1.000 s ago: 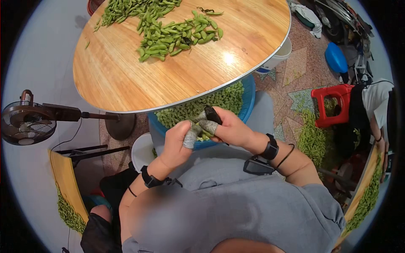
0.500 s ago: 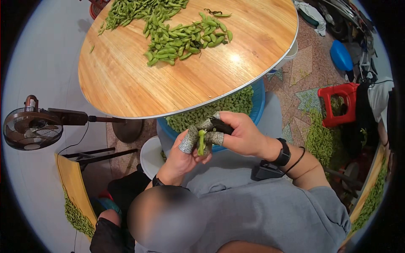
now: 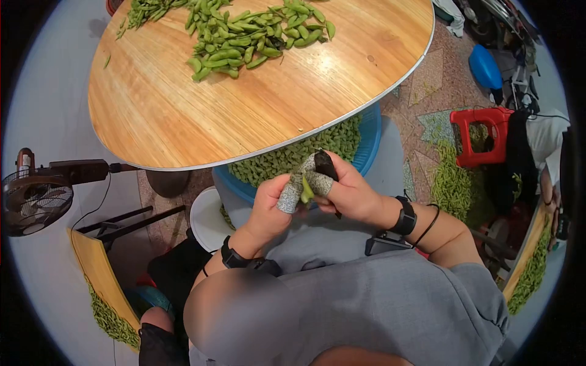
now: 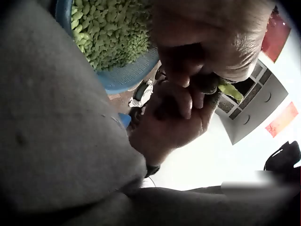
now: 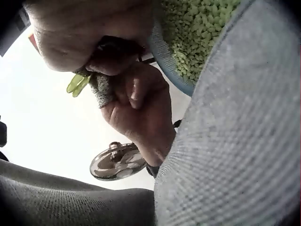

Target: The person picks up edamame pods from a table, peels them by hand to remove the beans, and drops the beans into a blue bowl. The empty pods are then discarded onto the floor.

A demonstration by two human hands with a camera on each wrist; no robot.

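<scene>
Both hands pinching one edamame pod [image 3: 307, 190] over lap: left hand [image 3: 273, 207], right hand [image 3: 348, 192], which also grips dark tool. Blue basin [image 3: 370, 137] at 12 o'clock heaped with beans; pod pile [image 3: 244, 36] on table [image 3: 183, 110] still untouched, so lots left

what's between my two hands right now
A green edamame pod, pinched between the grey-covered fingertips of the left hand and right hand; the head view shows it best.

The head view was evenly lit, with fisheye bending and black corners, and a soft glare right of centre on the table [image 3: 183, 110]. Both wrist views were blurred up close, their backgrounds blown out to white.
</scene>
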